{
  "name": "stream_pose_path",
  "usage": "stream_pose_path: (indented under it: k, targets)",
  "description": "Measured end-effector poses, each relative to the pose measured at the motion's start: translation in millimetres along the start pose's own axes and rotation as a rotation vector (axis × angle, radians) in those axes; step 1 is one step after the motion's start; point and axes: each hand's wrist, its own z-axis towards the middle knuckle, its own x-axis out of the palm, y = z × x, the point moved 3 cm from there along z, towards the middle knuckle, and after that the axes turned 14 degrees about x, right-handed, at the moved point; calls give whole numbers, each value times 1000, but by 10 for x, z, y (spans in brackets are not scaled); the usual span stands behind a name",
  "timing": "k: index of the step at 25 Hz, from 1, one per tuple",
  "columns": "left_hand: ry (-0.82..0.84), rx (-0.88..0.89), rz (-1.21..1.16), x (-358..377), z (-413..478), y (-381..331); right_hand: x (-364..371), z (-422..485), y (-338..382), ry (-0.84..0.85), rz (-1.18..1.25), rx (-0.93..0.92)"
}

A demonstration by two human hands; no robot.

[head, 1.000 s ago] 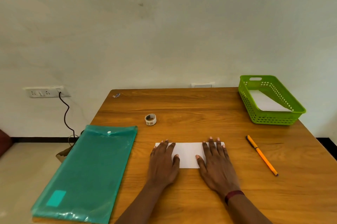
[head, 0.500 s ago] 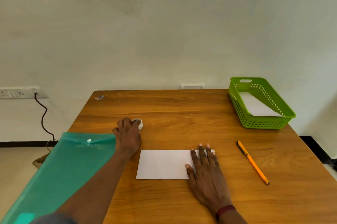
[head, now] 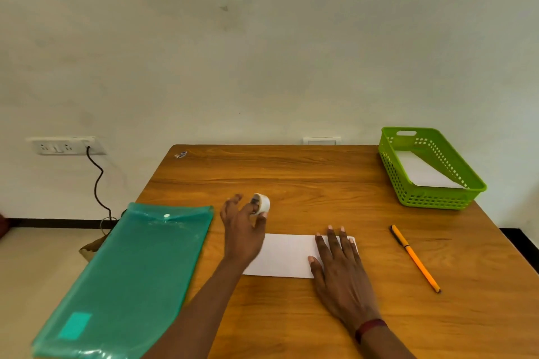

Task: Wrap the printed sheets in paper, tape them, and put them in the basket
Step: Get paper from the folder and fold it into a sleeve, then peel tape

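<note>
Two hands show in the head view: the left hand (head: 242, 230) has its thumb and fingers curled round a small tape roll (head: 261, 203), pinching it just beyond the far left corner of the white wrapped packet (head: 287, 255), while the right hand (head: 339, 268) lies flat with straight fingers pressing the packet's right end onto the wooden table (head: 291, 177). Off at the table's far right corner stands the green basket (head: 431, 201) with a white sheet (head: 423, 172) inside, an orange pen (head: 414, 257) lies between basket and packet, and a teal folder (head: 131, 271) covers the left edge.
</note>
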Motion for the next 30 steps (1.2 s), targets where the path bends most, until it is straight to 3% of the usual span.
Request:
stream_pose_path:
  k: [6, 10, 18, 30]
  targets:
    - [-82, -155, -377, 32, -583, -264, -179, -157, 177, -179, 81, -159]
    - [-70, -157, -602, 6, -714, -237, -146, -256, 498, -152, 583, -49]
    - [-65, -116, -589, 83, -773, -44, -25, -122, 511, -40, 961, 30]
    - [-10, 36, -636, 87, -798, -83, -36, -140, 475, -81, 960, -1]
